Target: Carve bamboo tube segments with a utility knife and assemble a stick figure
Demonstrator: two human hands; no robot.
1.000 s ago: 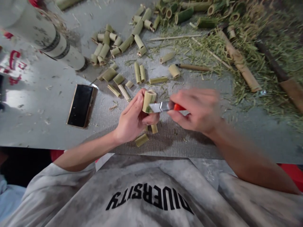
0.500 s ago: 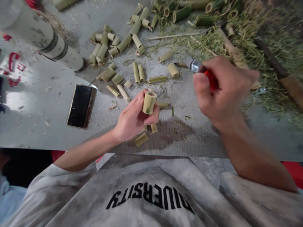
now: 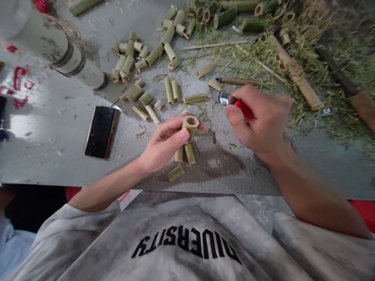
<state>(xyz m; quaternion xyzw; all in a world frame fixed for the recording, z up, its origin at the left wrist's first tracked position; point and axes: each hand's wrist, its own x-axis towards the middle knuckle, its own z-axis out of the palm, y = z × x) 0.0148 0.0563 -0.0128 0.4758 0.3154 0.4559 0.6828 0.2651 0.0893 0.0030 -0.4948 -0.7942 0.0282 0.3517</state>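
My left hand point(image 3: 164, 146) is closed round a short hollow bamboo tube point(image 3: 190, 126), holding it upright just above the grey mat point(image 3: 222, 164). My right hand point(image 3: 260, 121) is closed on a red-handled knife point(image 3: 231, 100); its blade points up and left, a hand's width to the right of the tube and apart from it. Three cut bamboo pieces point(image 3: 184, 160) lie on the mat under my left hand.
A phone point(image 3: 99, 131) lies face up to the left. A white cylinder point(image 3: 55, 48) lies at the far left. Several cut bamboo pieces point(image 3: 146, 54) are scattered beyond my hands. Green bamboo stalks point(image 3: 225, 17), long canes point(image 3: 295, 74) and shavings cover the back right.
My right hand swung the knife away from the tube up to the right, then came back down and left towards it. My left hand turned the tube slightly in place.
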